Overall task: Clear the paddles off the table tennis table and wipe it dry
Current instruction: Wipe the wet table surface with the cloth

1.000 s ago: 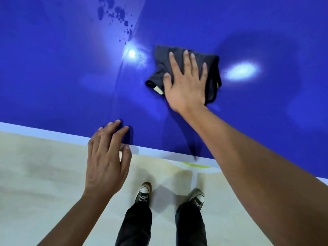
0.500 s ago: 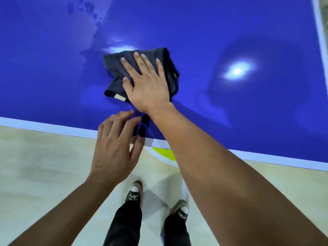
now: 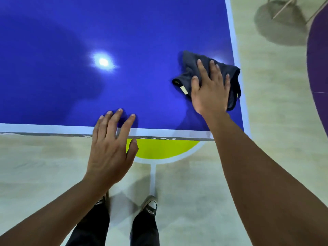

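Head view: right hand point(image 3: 211, 93), fingers flat, presses the crumpled dark grey cloth point(image 3: 189, 68), now swept to the right edge of the blue table tennis table point(image 3: 142, 41); left hand point(image 3: 110, 153) stays spread at its near edge.

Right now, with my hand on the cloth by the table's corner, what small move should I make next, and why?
Probably sweep the cloth left along the near edge. Your right hand presses it flat over the table at its right side line, so going further right would run it off the edge; the blue surface lies to the left.
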Motion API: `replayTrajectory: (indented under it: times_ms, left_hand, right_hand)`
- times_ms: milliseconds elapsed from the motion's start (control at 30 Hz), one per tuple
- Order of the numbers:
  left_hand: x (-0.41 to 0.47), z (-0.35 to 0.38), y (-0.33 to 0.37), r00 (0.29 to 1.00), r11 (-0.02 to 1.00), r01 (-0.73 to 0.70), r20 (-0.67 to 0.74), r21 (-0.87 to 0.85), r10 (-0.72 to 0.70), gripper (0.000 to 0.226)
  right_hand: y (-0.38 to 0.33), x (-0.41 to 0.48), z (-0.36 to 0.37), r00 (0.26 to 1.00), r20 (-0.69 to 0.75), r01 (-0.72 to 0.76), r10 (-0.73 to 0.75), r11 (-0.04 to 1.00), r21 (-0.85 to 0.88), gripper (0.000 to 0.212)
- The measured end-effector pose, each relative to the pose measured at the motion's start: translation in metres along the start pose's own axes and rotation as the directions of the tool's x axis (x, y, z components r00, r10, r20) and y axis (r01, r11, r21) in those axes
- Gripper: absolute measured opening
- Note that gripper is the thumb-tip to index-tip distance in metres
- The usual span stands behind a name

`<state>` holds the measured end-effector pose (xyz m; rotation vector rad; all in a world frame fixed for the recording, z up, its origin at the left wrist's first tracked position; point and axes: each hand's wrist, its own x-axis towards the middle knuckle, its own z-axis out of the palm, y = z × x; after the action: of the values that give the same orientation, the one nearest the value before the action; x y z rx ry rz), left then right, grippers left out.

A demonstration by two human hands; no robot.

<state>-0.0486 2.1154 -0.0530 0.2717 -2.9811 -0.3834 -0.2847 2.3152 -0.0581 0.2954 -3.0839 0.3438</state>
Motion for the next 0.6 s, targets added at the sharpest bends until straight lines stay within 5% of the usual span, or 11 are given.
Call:
replayTrajectory:
  times_ms: [333,600]
  left_hand:
    - [-0.01,-0.006,-0.026,0.999,0.998,-0.047,-0.026,-0.041,0.046,0.061]
    - [-0.043,-0.039,-0.146,0.984,0.992,0.126,-0.127,0.03,-0.121,0.059]
  right_hand:
    - [0.02,-0.024,-0.006,0.987,-0.026,-0.157,0.156,0.988,-0.01,0.059]
    - [-0.059,-0.06,0.01,0.966,-0.056,-0.253,0.253,0.967,0.016,0.063]
